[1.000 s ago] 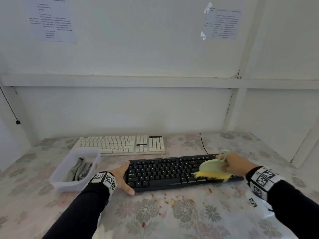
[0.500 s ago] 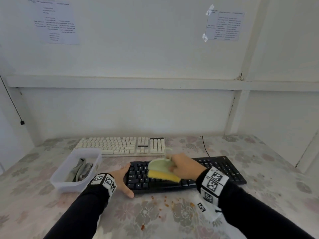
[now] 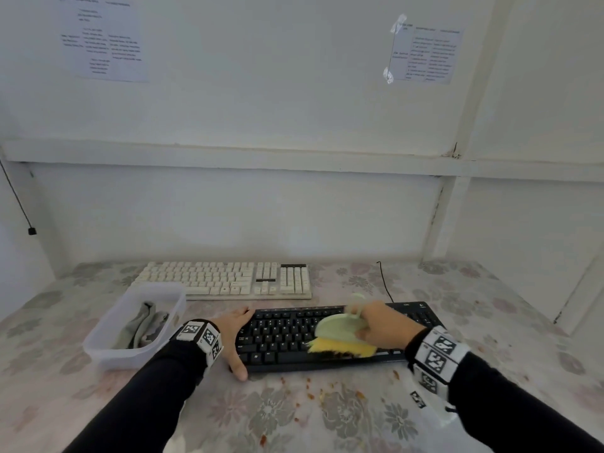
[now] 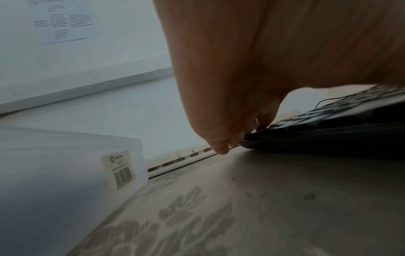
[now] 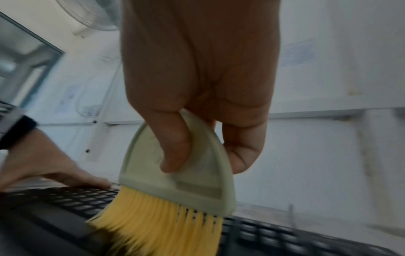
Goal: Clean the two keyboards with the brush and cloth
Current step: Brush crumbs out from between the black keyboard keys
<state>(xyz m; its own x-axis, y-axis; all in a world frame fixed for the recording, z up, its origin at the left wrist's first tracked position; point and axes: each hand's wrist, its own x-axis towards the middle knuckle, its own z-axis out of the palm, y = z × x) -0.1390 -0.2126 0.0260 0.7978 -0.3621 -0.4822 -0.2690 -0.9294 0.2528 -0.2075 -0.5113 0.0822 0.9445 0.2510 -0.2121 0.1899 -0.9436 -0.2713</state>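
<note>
A black keyboard (image 3: 281, 338) lies near me on the flowered table, with a white keyboard (image 3: 225, 279) behind it. My right hand (image 3: 382, 325) grips a pale green brush (image 3: 340, 335); its yellow bristles press on the keys at the black keyboard's middle. In the right wrist view my thumb lies across the brush (image 5: 190, 173) body above the black keyboard (image 5: 274, 233). My left hand (image 3: 233, 335) is spread against the keyboard's left end, thumb at the front corner, fingers at the back corner. A grey cloth (image 3: 143, 325) lies in a plastic tub.
The translucent tub (image 3: 108, 341) stands left of my left wrist, close to the white keyboard's front left. Orange crumbs (image 3: 310, 392) are scattered on the tablecloth in front of the black keyboard. A black cable (image 3: 384, 282) runs back to the wall.
The brush swept from the keyboard's right part to its left part, then back to the middle. My left hand stayed at the left end.
</note>
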